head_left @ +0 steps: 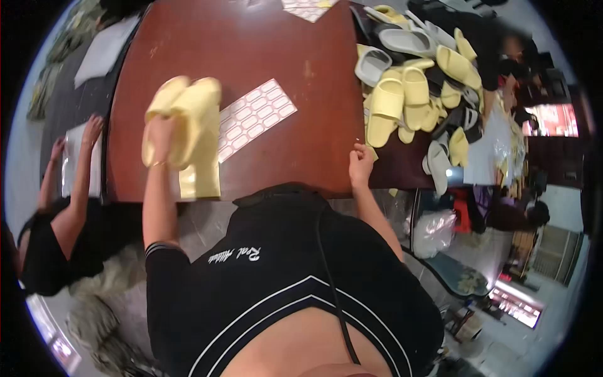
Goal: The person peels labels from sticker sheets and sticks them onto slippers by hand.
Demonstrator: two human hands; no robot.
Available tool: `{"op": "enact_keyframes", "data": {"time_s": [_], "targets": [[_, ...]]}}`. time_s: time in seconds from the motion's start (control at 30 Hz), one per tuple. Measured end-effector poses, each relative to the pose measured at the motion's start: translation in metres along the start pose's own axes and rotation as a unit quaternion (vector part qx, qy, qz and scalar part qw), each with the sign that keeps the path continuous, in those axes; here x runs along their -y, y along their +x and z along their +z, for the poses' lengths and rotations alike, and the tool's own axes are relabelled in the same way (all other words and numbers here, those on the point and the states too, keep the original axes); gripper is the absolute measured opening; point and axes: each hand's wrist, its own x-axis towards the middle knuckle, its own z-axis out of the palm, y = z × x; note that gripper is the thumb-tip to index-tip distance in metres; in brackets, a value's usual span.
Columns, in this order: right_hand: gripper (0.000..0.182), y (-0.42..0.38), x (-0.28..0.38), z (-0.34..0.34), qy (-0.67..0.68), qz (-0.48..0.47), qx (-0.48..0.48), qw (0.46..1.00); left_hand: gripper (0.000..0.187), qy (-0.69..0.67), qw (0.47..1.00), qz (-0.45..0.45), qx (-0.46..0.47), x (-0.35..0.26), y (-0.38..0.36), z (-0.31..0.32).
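The pair of pale yellow foam slides [183, 119] is held stacked together above the near left part of the brown table [282, 69], over a yellowish bag or sleeve [201, 179] at the table edge. They look light, soft and springy, not slippery; gripping across the heels, as the left hand [160, 141] does with fingers closed around them, seems secure. The right hand [360, 164] pinches a small yellow scrap at the table's near edge. A sheet of pink-bordered stickers [254, 118] lies just beside the slides, its print unreadable. A heap of yellow, grey and black slides [414, 81] lies far right. Script on the person's black shirt [235, 254] is too small to read surely.
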Motion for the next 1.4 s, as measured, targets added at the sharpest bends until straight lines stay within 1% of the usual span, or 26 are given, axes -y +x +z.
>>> {"op": "enact_keyframes", "data": {"time_s": [0.07,0.1,0.17,0.23,0.33,0.4,0.5,0.57,0.6,0.67,0.73,0.77,0.83,0.9,0.93,0.97,1.03,1.1,1.13,1.17,1.2,1.23,1.27,1.3,1.33,1.4], "targets": [[0.024,0.033,-0.007,-0.01,-0.007,0.017,-0.021,1.0,0.04,0.04,0.999,-0.022,-0.018,0.074,0.032,-0.005],[0.024,0.047,-0.008,-0.013,-0.003,0.02,-0.032,0.999,0.04,0.051,0.998,-0.039,-0.026,0.088,0.034,-0.017],[0.028,0.072,-0.004,-0.017,0.113,0.067,-0.041,0.991,0.041,0.044,0.995,-0.083,-0.025,0.115,0.038,-0.033],[0.031,0.097,0.004,-0.018,0.134,0.072,-0.035,0.988,0.041,0.012,0.992,-0.128,-0.016,0.126,0.036,-0.036],[0.04,0.127,0.005,-0.018,0.229,0.141,0.049,0.962,0.049,-0.012,0.983,-0.18,-0.014,0.142,0.036,-0.01],[0.044,0.141,0.006,-0.015,0.231,0.132,0.052,0.963,0.059,-0.031,0.972,-0.148,-0.179,0.153,0.035,0.022],[0.049,0.14,0.02,-0.016,0.236,0.111,0.054,0.964,0.058,-0.071,0.977,-0.15,-0.137,0.088,0.004,0.016],[0.051,0.13,0.041,-0.014,0.239,0.096,0.053,0.965,0.046,-0.181,0.967,-0.108,-0.146,0.035,-0.026,0.02],[0.051,0.122,0.051,-0.012,0.233,0.049,0.054,0.97,0.04,-0.234,0.957,-0.105,-0.133,0.016,-0.034,0.026],[0.049,0.096,0.072,-0.009,0.187,-0.053,0.065,0.979,0.034,-0.307,0.948,0.018,-0.086,-0.002,-0.049,0.051],[0.047,0.06,0.112,-0.006,0.266,0.016,0.096,0.959,0.039,-0.322,0.943,-0.005,0.091,-0.032,-0.068,0.07],[0.047,0.043,0.125,-0.002,0.248,-0.012,0.104,0.963,0.042,-0.411,0.894,-0.01,0.178,-0.055,-0.082,0.078],[0.047,0.012,0.151,0.005,0.199,-0.014,0.137,0.97,0.05,-0.448,0.833,0.011,0.326,-0.105,-0.114,0.077],[0.046,-0.005,0.143,0.017,0.216,-0.019,0.216,0.952,0.067,-0.456,0.787,0.027,0.415,-0.143,-0.136,0.071],[0.046,-0.013,0.142,0.021,0.212,-0.026,0.256,0.943,0.068,-0.457,0.78,0.018,0.428,-0.156,-0.145,0.075],[0.045,-0.021,0.145,0.023,0.28,0.016,0.294,0.914,0.07,-0.458,0.773,0.009,0.44,-0.167,-0.151,0.077],[0.042,-0.022,0.143,0.012,0.235,0.059,0.357,0.902,0.073,-0.447,0.766,0.042,0.46,-0.167,-0.155,0.099],[0.028,-0.006,0.104,0.013,0.101,-0.019,0.219,0.97,0.075,-0.458,0.76,0.042,0.459,-0.16,-0.161,0.127],[0.023,0.005,0.091,0.006,0.038,-0.044,0.148,0.987,0.078,-0.377,0.824,0.063,0.417,-0.16,-0.162,0.121],[0.02,0.015,0.081,-0.002,-0.008,-0.074,0.072,0.995,0.078,-0.378,0.824,0.062,0.418,-0.16,-0.163,0.118],[0.017,0.026,0.07,-0.01,-0.053,-0.104,-0.004,0.993,0.079,-0.321,0.86,0.081,0.389,-0.16,-0.165,0.115],[0.017,0.04,0.046,-0.015,-0.097,-0.124,-0.02,0.987,0.08,-0.262,0.89,0.099,0.358,-0.16,-0.166,0.115],[0.016,0.045,0.041,-0.02,-0.141,-0.144,-0.035,0.979,0.08,-0.263,0.89,0.099,0.359,-0.16,-0.167,0.116],[0.019,0.049,0.035,-0.025,-0.218,-0.164,-0.003,0.962,0.08,-0.254,0.899,0.103,0.342,-0.16,-0.168,0.117],[0.019,0.051,0.029,-0.025,-0.219,-0.164,-0.003,0.962,0.079,-0.245,0.907,0.106,0.325,-0.16,-0.169,0.119],[0.024,0.054,0.013,-0.02,-0.302,-0.27,0.034,0.914,0.079,-0.252,0.906,0.108,0.323,-0.164,-0.169,0.123]]}}
